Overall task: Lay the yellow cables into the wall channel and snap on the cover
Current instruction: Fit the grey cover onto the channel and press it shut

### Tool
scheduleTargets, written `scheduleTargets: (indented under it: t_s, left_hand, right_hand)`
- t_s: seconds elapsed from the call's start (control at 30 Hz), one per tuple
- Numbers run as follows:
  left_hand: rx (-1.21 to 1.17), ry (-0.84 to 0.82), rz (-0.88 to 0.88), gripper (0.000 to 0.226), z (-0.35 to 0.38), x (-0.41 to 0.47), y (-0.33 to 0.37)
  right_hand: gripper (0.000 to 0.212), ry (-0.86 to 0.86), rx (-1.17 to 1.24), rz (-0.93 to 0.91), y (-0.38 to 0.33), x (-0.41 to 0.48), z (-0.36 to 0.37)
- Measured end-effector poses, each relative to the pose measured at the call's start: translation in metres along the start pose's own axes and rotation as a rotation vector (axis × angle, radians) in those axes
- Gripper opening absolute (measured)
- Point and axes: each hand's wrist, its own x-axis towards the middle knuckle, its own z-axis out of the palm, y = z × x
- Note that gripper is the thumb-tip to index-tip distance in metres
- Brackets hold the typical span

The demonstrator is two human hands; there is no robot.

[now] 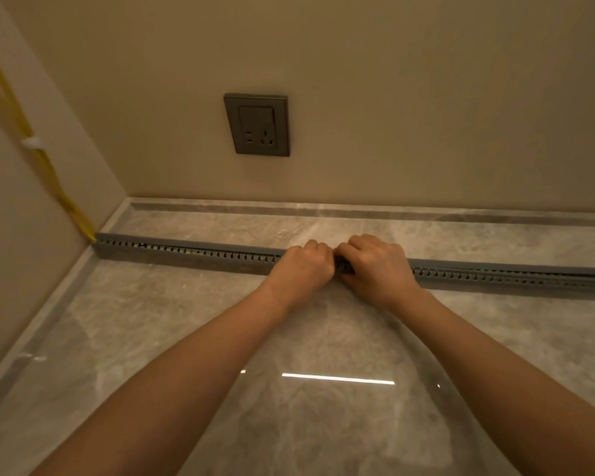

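A long grey slotted cable channel (193, 252) lies on the marble floor, running from the left wall corner to the right edge. A flat grey cover strip (200, 242) sits along its top. Yellow cables (54, 187) come down the left wall, held by a white clip (33, 143), and enter the channel's left end. My left hand (304, 262) and my right hand (375, 266) are side by side on the channel's middle, fingers curled over its top. The part beneath them is hidden. Whether the cover is seated there I cannot tell.
A dark grey wall socket (257, 125) sits on the beige back wall above the channel. A marble skirting (323, 209) runs along the wall foot. The glossy marble floor (323, 407) reflects a light strip near me.
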Motion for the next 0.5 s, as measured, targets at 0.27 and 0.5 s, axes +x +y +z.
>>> scheduleTargets:
  t_s: [0.27, 0.5]
  left_hand:
    - [0.027, -0.051, 0.004, 0.032, -0.005, 0.000, 0.000]
    - [0.025, -0.072, -0.038, 0.027, -0.005, -0.003, 0.001]
  right_hand:
    - [0.038, 0.062, -0.011, -0.119, 0.020, -0.024, -0.002]
    - [0.027, 0.063, -0.144, -0.075, 0.044, -0.040, -0.013]
